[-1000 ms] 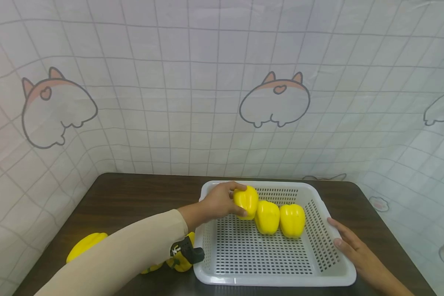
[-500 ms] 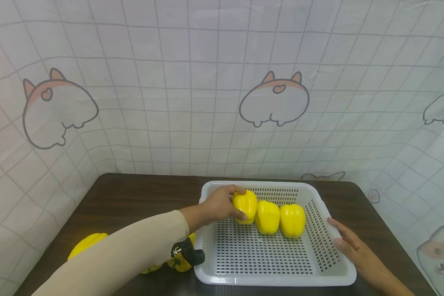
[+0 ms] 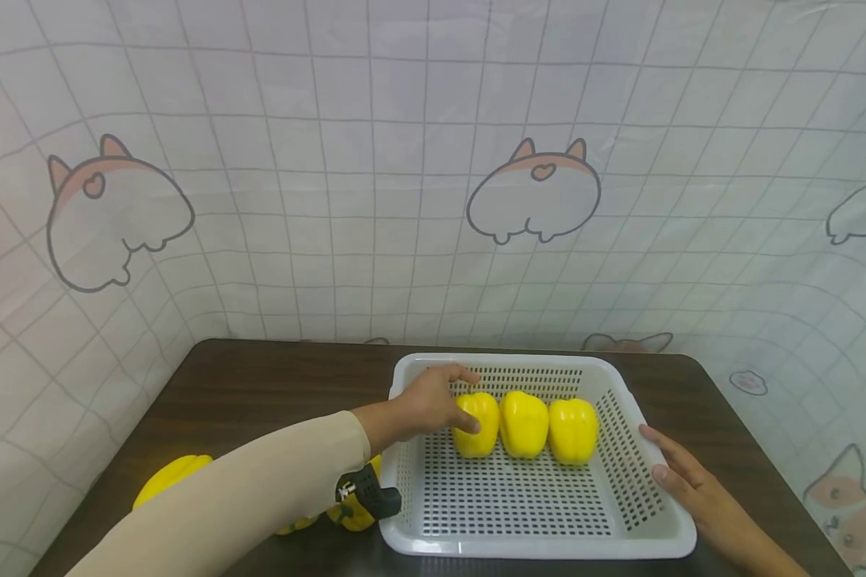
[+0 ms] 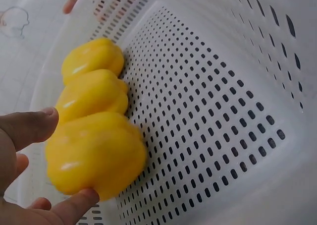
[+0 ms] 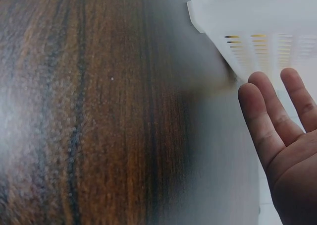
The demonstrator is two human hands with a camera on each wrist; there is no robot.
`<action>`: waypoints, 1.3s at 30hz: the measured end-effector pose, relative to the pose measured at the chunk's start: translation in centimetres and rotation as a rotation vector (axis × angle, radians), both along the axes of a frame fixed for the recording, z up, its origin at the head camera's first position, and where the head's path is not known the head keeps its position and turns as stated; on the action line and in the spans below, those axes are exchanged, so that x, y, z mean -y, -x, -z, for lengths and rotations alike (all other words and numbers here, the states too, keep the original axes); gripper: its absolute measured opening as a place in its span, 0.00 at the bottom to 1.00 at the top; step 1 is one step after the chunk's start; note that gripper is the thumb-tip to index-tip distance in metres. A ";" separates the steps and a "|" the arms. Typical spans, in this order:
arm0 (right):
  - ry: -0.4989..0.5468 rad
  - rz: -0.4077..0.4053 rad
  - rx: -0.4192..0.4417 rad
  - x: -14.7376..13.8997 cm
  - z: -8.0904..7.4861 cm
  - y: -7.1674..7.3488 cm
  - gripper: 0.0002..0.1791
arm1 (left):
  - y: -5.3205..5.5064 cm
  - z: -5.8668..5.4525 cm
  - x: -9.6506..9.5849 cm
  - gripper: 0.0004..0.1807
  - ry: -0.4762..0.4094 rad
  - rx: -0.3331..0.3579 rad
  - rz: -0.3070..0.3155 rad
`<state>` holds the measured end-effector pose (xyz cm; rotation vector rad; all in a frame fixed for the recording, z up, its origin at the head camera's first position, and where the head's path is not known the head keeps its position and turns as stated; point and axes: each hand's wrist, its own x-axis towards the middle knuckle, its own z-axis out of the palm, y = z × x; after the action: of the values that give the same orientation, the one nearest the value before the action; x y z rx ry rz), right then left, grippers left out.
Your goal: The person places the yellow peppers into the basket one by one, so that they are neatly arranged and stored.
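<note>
Three yellow bell peppers stand in a row toward the back of a white perforated plastic basket [image 3: 534,547]. My left hand [image 3: 427,403] is spread around the leftmost bell pepper [image 3: 478,441], which sits on the basket floor. In the left wrist view its fingers [image 4: 74,206] lie loosely at that pepper's sides, not gripping it. Beside it are the middle bell pepper [image 3: 524,425] and the right bell pepper [image 3: 573,433]. At the basket's right rim rests my right hand [image 3: 689,477], its fingers straight in the right wrist view.
Left of the basket, more yellow bell peppers, one of them [image 3: 169,477] at the far left, are partly hidden by the left sleeve [image 3: 260,481]. Everything stands on a dark wooden table [image 3: 281,377], with a white grid-patterned curtain [image 3: 375,200] behind.
My left hand lowered the leftmost bell pepper onto the basket floor beside the other two, and its fingers have loosened from it. The right hand has stayed at the basket's rim.
</note>
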<state>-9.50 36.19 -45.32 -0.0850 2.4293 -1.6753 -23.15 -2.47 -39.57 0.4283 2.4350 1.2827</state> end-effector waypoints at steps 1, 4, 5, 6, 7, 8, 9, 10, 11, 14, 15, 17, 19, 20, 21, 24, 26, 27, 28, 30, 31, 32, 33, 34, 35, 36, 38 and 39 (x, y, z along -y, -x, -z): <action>-0.004 0.001 -0.001 0.0 0.0 0.0 0.33 | 0.0 0.0 0.0 0.38 0.012 -0.001 -0.002; -0.010 0.006 -0.004 0.0 0.0 -0.1 0.33 | 0.0 0.0 0.0 0.37 0.034 0.000 -0.006; -0.011 0.006 -0.005 0.0 0.0 -0.1 0.33 | 0.0 0.0 -0.1 0.37 0.038 -0.001 -0.008; -0.010 0.007 -0.001 0.0 0.0 -0.1 0.33 | 0.0 0.0 -0.1 0.36 0.039 0.000 -0.010; -0.007 0.006 0.000 0.1 -0.1 -0.1 0.33 | 0.0 0.0 -0.1 0.36 0.040 0.000 -0.010; -0.007 0.008 0.002 0.1 -0.1 -0.1 0.33 | 0.0 0.0 -0.1 0.36 0.039 0.001 -0.010; -0.009 0.012 0.006 0.1 -0.1 0.0 0.33 | 0.0 0.0 -0.1 0.36 0.039 0.000 -0.009; -0.011 0.015 0.007 0.1 -0.1 0.0 0.33 | 0.0 0.0 -0.1 0.35 0.040 -0.001 -0.009; -0.010 0.014 0.008 0.1 -0.1 0.0 0.33 | 0.0 0.0 -0.1 0.35 0.041 0.000 -0.009; -0.016 0.018 0.009 0.1 -0.1 0.1 0.33 | -0.1 -0.2 0.0 0.34 0.038 0.002 -0.008; -0.016 0.015 0.007 0.1 -0.1 0.1 0.33 | -0.1 -0.2 0.0 0.34 0.037 0.003 -0.007; -0.009 0.010 0.005 0.1 -0.1 0.1 0.33 | -0.1 -0.4 0.2 0.34 0.029 0.007 -0.003; -0.014 0.009 -0.001 0.1 -0.1 0.1 0.33 | -0.1 -0.5 0.3 0.34 0.027 0.005 0.004; -0.014 0.007 -0.003 0.0 0.0 0.1 0.33 | -0.1 -0.6 0.4 0.33 0.028 0.005 0.005; -0.016 0.006 -0.004 0.0 0.0 0.1 0.33 | -0.1 -0.7 0.5 0.33 0.028 0.002 0.006; -0.018 0.007 -0.007 -0.1 0.1 0.1 0.33 | -0.2 -1.1 1.0 0.34 0.022 -0.006 0.007; -0.010 -0.001 -0.010 -0.2 0.1 0.2 0.33 | -0.2 -1.5 1.3 0.34 0.007 -0.006 0.000; -0.005 0.000 -0.009 -0.2 0.2 0.2 0.33 | -0.3 -1.6 1.5 0.34 -0.006 -0.007 -0.002; 0.002 -0.005 -0.012 -0.2 0.2 0.2 0.33 | -0.3 -1.8 1.6 0.33 -0.017 -0.006 -0.004; 0.012 -0.003 -0.004 -0.2 0.3 0.3 0.32 | -0.5 -2.1 1.9 0.33 -0.038 -0.008 -0.004; 0.013 -0.003 -0.004 -0.2 0.3 0.3 0.32 | -0.6 -2.2 2.0 0.32 -0.050 -0.006 -0.004; 0.012 -0.005 -0.003 -0.2 0.3 0.3 0.32 | -0.7 -2.3 2.2 0.32 -0.062 -0.004 -0.001; 0.013 0.001 0.006 -0.2 0.3 0.3 0.32 | -0.8 -2.4 2.3 0.32 -0.071 -0.003 0.002; 0.011 0.002 0.010 -0.2 0.3 0.3 0.33 | -0.9 -2.6 2.5 0.32 -0.078 -0.001 0.004; 0.007 0.010 0.018 -0.2 0.3 0.3 0.33 | -1.0 -2.6 2.6 0.32 -0.082 -0.001 0.005; 0.001 0.013 0.023 -0.2 0.3 0.3 0.33 | -1.1 -2.7 2.8 0.32 -0.089 0.006 0.004; -0.012 0.015 0.026 -0.2 0.3 0.4 0.33 | -1.4 -2.9 3.2 0.33 -0.097 0.009 -0.001; -0.015 0.023 0.033 -0.2 0.3 0.4 0.33 | -1.5 -3.1 3.4 0.33 -0.096 0.006 -0.001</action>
<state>-9.89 36.34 -45.59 -0.0272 2.4268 -1.6543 -21.61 -5.89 -36.51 0.4489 2.3757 1.4038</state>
